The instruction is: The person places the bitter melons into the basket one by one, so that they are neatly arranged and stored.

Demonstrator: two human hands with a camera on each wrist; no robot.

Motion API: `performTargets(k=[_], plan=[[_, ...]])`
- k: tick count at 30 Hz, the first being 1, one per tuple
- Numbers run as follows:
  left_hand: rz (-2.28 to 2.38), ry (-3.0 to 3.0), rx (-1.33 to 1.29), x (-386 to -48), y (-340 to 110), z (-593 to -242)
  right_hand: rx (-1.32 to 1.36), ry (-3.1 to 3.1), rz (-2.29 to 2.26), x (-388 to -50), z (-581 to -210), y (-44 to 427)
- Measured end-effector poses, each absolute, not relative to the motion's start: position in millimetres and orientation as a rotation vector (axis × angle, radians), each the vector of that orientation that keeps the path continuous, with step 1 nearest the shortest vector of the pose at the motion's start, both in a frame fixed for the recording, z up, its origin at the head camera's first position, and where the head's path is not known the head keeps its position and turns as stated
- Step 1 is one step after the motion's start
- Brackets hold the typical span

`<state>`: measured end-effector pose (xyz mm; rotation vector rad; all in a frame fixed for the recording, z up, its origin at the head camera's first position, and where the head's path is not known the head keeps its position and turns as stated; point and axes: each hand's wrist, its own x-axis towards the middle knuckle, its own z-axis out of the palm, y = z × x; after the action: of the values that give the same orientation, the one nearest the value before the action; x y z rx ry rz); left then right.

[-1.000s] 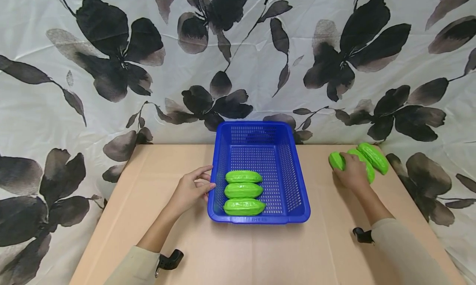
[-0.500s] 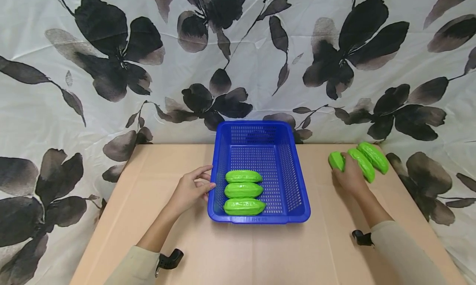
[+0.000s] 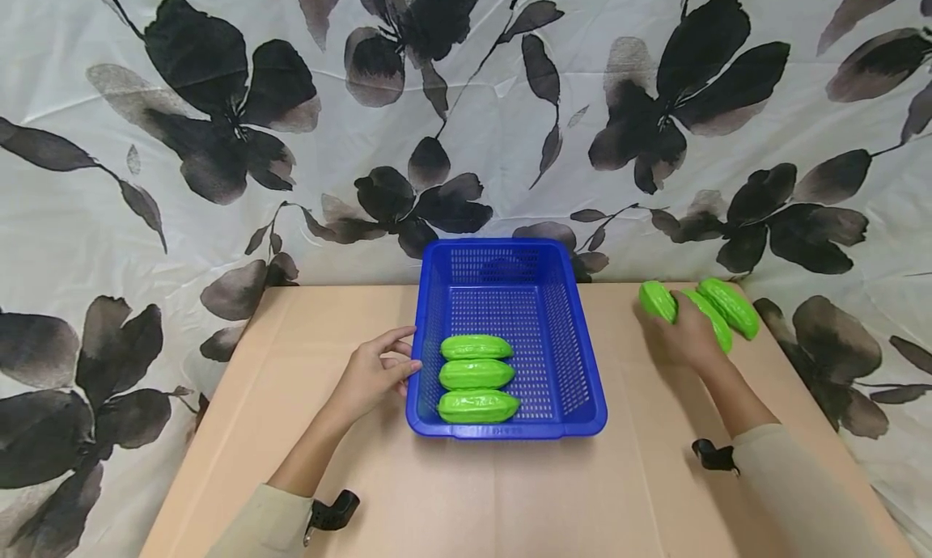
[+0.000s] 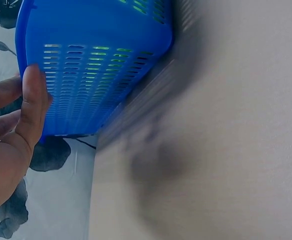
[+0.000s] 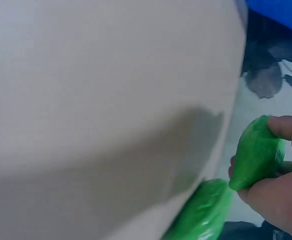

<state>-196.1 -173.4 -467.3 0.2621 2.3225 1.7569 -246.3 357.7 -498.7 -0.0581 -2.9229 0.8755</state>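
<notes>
head view: a person's left hand (image 3: 371, 374) rests at the left side of a blue perforated plastic basket (image 3: 510, 431), thumb and index finger reaching out nearly straight to touch its rim. three glossy green gourds (image 3: 476, 374) lie crosswise in a row in the near left part of the basket. near the far right corner of a tan table (image 3: 510, 501), the right hand (image 3: 688, 331) holds a fourth gourd (image 3: 658, 301) between thumb and fingers, well apart from the basket. a middle gourd (image 3: 708, 317) and an outer gourd (image 3: 730, 307) lie side by side just to its right. a white floral cloth (image 3: 502, 129) hangs behind the table.

left wrist view: the left hand's digits meet the basket's rim beside the slotted wall, some fingers partly hidden; green shows through the slots.

right wrist view: the right thumb and fingers pinch the fourth gourd, seen against the cloth. its lower tip is close to another gourd; whether the two touch, this angle cannot tell. part of the basket shows at upper right.
</notes>
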Motion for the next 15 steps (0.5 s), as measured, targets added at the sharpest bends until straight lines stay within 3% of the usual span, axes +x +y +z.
performTargets(k=[15], plan=[[1.774,2.319,0.276,-195.4,-172.8,-468.1,0.163,-2.977,1.058,-268.5,-429.4,313.3]])
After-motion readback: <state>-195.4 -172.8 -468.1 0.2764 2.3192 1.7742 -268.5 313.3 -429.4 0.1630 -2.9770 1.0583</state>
